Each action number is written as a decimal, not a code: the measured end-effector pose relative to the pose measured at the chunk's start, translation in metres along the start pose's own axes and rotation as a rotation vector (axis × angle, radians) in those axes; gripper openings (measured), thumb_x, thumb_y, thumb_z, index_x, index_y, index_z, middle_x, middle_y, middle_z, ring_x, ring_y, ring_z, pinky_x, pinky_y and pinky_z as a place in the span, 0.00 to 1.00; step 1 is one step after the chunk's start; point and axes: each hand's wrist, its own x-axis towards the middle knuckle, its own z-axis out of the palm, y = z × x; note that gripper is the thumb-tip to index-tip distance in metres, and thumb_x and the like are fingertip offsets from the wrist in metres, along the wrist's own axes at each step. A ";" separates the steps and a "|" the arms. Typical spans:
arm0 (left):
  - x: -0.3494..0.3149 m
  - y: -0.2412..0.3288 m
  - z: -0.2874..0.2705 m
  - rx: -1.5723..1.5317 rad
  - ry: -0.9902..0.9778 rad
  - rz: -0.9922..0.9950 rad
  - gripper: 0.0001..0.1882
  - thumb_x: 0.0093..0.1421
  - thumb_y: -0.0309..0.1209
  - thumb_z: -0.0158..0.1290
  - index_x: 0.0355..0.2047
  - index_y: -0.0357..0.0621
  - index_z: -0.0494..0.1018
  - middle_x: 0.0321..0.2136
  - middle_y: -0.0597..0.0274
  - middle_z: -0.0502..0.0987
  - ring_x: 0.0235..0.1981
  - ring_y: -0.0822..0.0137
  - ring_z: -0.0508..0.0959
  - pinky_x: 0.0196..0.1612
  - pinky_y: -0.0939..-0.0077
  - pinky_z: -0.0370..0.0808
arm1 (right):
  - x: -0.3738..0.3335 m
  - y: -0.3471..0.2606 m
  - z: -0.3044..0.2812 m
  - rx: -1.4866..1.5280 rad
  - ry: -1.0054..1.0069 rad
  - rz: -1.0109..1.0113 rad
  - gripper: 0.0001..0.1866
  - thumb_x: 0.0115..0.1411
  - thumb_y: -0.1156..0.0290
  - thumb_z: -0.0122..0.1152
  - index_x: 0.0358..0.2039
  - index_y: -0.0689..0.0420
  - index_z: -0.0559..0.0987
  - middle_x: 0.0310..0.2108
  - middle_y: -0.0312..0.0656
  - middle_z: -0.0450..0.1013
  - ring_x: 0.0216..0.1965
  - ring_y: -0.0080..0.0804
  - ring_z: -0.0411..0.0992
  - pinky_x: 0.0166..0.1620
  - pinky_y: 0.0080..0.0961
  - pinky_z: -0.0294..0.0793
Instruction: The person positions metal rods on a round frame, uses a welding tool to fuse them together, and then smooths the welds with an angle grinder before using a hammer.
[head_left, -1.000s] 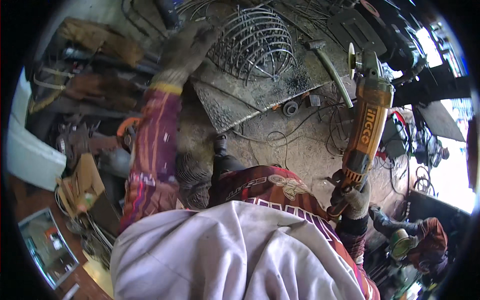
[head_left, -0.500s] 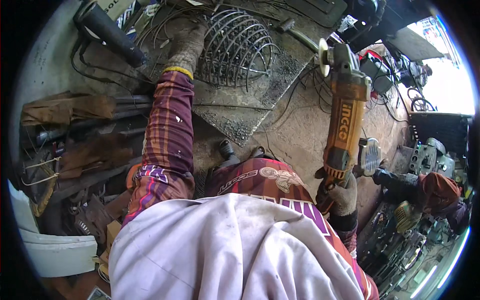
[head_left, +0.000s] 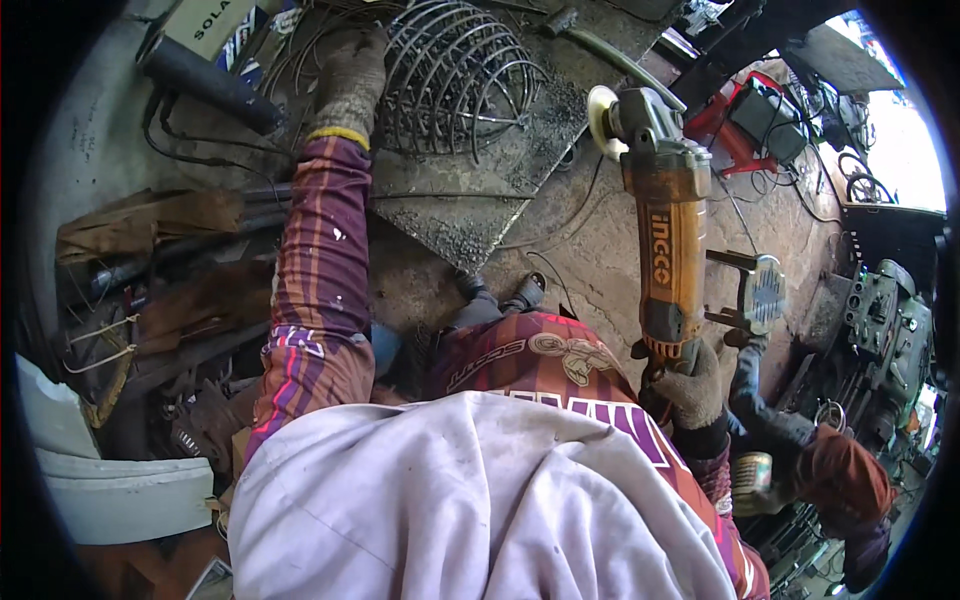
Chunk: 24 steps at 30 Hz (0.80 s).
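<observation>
A cage of curved metal rods (head_left: 455,80) lies on a metal-topped workbench (head_left: 440,215) strewn with dark bits. My left hand (head_left: 350,80), in a grey knitted glove with a yellow cuff, is closed at the cage's left edge, its fingertips partly hidden. My right hand (head_left: 690,385), also gloved, grips the rear end of an orange and black angle grinder (head_left: 673,250). The grinder stands nearly upright in view, its head away from me. A pale disc (head_left: 604,122) on that head is to the right of the bench, apart from the cage.
A hammer (head_left: 615,55) lies at the bench's far right. Farther right are a red and black machine (head_left: 755,120) and cables on the floor. Another person (head_left: 845,475) is at the right, by a ribbed grey metal piece (head_left: 766,293). Dark bars (head_left: 260,220) fill the left side.
The whole view has shifted. The grinder appears slightly farther left, still in my right hand. My left hand keeps its place at the cage. The other person has changed posture.
</observation>
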 end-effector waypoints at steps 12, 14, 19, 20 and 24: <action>0.008 -0.001 -0.004 -0.064 -0.233 -0.135 0.43 0.62 0.65 0.48 0.63 0.40 0.72 0.63 0.41 0.71 0.64 0.44 0.71 0.67 0.57 0.64 | 0.033 -0.011 -0.007 0.039 -0.010 0.001 0.28 0.52 0.79 0.65 0.56 0.66 0.73 0.45 0.48 0.80 0.27 0.28 0.79 0.29 0.25 0.81; -0.001 -0.003 -0.003 -0.026 -0.165 -0.128 0.44 0.63 0.65 0.48 0.64 0.39 0.71 0.64 0.41 0.71 0.65 0.44 0.71 0.67 0.57 0.64 | 0.050 -0.031 -0.004 0.040 0.007 -0.043 0.27 0.53 0.78 0.64 0.55 0.66 0.73 0.45 0.49 0.80 0.26 0.29 0.79 0.28 0.26 0.81; -0.023 0.013 -0.016 0.127 -0.088 -0.132 0.37 0.68 0.59 0.46 0.62 0.39 0.73 0.61 0.43 0.74 0.63 0.45 0.72 0.66 0.58 0.66 | 0.097 -0.082 -0.018 -0.015 0.011 -0.211 0.26 0.55 0.74 0.64 0.55 0.68 0.72 0.40 0.49 0.79 0.23 0.30 0.76 0.24 0.27 0.79; -0.040 0.029 -0.017 0.076 0.037 0.056 0.32 0.70 0.54 0.48 0.57 0.37 0.75 0.57 0.44 0.76 0.60 0.48 0.74 0.64 0.60 0.68 | 0.108 -0.081 -0.035 0.134 -0.096 -0.206 0.26 0.57 0.71 0.64 0.54 0.69 0.72 0.38 0.48 0.78 0.22 0.29 0.76 0.23 0.26 0.78; -0.152 0.087 -0.005 -0.390 0.114 0.474 0.25 0.67 0.46 0.59 0.50 0.34 0.74 0.44 0.51 0.79 0.49 0.59 0.77 0.55 0.63 0.73 | 0.146 -0.104 -0.040 0.562 -0.447 -0.176 0.32 0.61 0.61 0.66 0.57 0.70 0.69 0.34 0.47 0.76 0.19 0.28 0.73 0.21 0.25 0.74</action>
